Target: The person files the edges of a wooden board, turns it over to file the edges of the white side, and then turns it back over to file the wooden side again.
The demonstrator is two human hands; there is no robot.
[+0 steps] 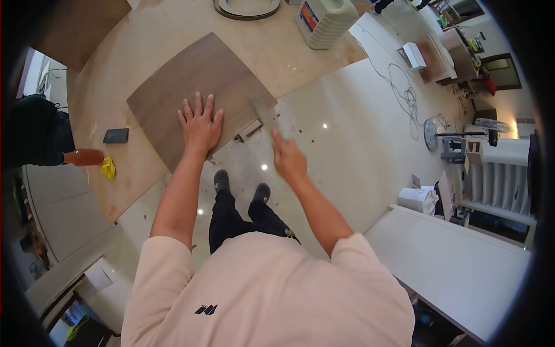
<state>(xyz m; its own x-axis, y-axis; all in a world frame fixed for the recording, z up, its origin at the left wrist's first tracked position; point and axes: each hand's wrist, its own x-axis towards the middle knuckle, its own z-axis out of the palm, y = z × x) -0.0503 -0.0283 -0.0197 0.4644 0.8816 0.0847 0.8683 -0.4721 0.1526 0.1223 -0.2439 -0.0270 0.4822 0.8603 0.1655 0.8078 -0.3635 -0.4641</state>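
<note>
A brown wood-grain panel (193, 69) lies on the light wooden worktable (139, 40), its near corner reaching the table's edge. My left hand (200, 124) rests flat on the panel with its fingers spread. To the right, beyond the panel's edge, my right hand (289, 156) is closed around something blurred by motion, too smeared to name. Between the hands, at the panel's right edge, is a small pale strip (251, 128) with dark bits beside it.
On the table are a plastic jug (325, 22), oval rings (248, 7), a dark block (116, 136), a reddish-brown bottle (84, 157) and a yellow crumpled piece (108, 168). A cable (404, 95) and a fan (431, 134) are right; a white counter (451, 260) stands lower right.
</note>
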